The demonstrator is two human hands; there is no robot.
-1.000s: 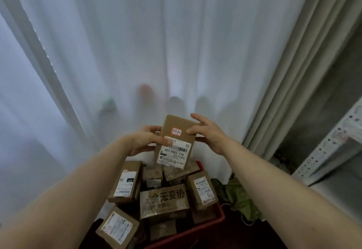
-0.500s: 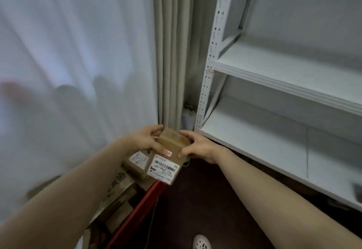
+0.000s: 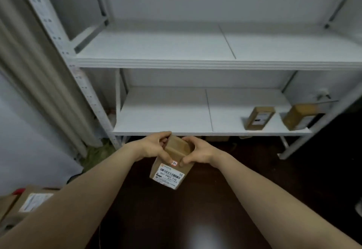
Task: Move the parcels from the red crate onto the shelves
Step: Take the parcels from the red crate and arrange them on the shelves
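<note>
Parcel [image 3: 177, 147], label [image 3: 170, 176] "507-P802 170", sticker [image 3: 174, 163] "70", in grip of left hand [image 3: 154, 147] and right hand [image 3: 197, 152].

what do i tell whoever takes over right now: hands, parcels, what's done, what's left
Left hand and right hand: both grip the labelled parcel in the air, in front of the lower shelf.
Done: a shelved parcel and its right neighbour stand at that shelf's right end.
Left: set this one down; at least one unmoved parcel shows at the lower left edge.
</note>
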